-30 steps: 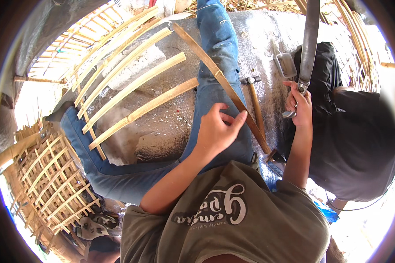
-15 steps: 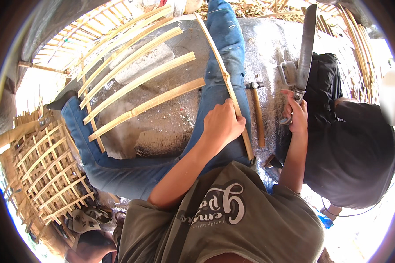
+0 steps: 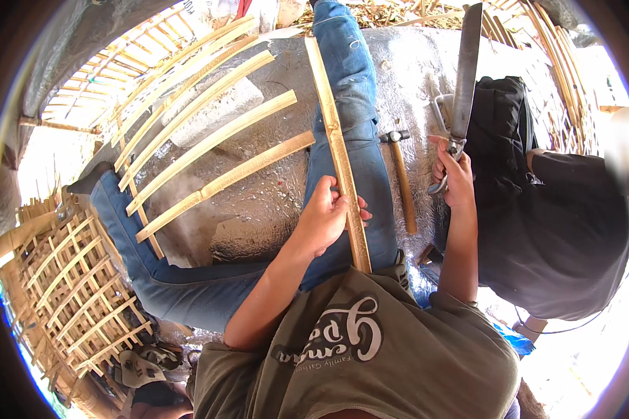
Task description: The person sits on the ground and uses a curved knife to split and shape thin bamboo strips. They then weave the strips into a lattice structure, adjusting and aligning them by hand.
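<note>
In the head view, over the outstretched right leg in blue jeans: a long split bamboo strip, its near end at the hem of the olive shirt, its far end just beside the shin. Left hand has it below the middle; grip closed round the strip, thumb on the near side, fingertips showing past the right edge. Right hand well apart to the right; grip wrapped on the handle of a machete, broad grey blade upright in view, pointing away from the body. Behind the blade, part of a pale rectangular frame; material unclear. Between right leg and machete, a wooden-handled hammer lies on silvery sheeting, head away from the wearer. To the left, a row of pale bamboo slats fans across a thin crosspiece, nearest slat reaching the right leg. Lower left, a woven bamboo lattice. Far right, close by the right forearm, another person in black clothing.
</note>
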Demonstrator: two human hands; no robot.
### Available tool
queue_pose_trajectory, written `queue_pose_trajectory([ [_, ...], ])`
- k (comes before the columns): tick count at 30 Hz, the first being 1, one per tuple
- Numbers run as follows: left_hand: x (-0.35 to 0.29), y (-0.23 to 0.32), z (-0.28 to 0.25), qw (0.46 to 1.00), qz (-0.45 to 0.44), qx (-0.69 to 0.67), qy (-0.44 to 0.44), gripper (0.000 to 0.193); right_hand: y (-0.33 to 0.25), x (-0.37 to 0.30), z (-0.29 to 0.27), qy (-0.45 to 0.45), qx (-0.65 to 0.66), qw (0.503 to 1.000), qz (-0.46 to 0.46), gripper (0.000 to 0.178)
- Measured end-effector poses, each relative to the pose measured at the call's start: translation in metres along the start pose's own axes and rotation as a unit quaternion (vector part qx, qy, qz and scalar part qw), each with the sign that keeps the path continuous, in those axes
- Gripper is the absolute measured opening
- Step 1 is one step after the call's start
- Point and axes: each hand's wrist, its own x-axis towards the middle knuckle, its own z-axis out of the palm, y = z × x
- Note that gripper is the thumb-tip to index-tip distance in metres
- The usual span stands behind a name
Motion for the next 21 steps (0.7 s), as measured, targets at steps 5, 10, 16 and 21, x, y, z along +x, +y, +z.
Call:
queue_pose_trajectory([
  [5, 0.000, -0.002, 0.012, 0.993, -0.009, -0.098, 0.068, 0.017, 0.000, -0.001, 0.010, -0.008, -0.013, 1.000, 0.004, 0.027],
  [10, -0.002, 0.012, 0.040, 0.995, 0.047, -0.064, 0.054, 0.024, -0.016, 0.000, 0.021, -0.016, -0.040, 0.999, -0.027, 0.031],
  [16, 0.005, 0.034, 0.033, 0.979, 0.178, 0.095, -0.015, 0.017, -0.041, 0.003, 0.029, -0.065, 0.043, 0.977, -0.199, 0.033],
  [21, 0.003, 0.043, 0.015, 0.977, 0.162, 0.133, 0.027, 0.020, -0.054, 0.004, 0.052, -0.045, -0.037, 0.975, -0.214, 0.023],
])
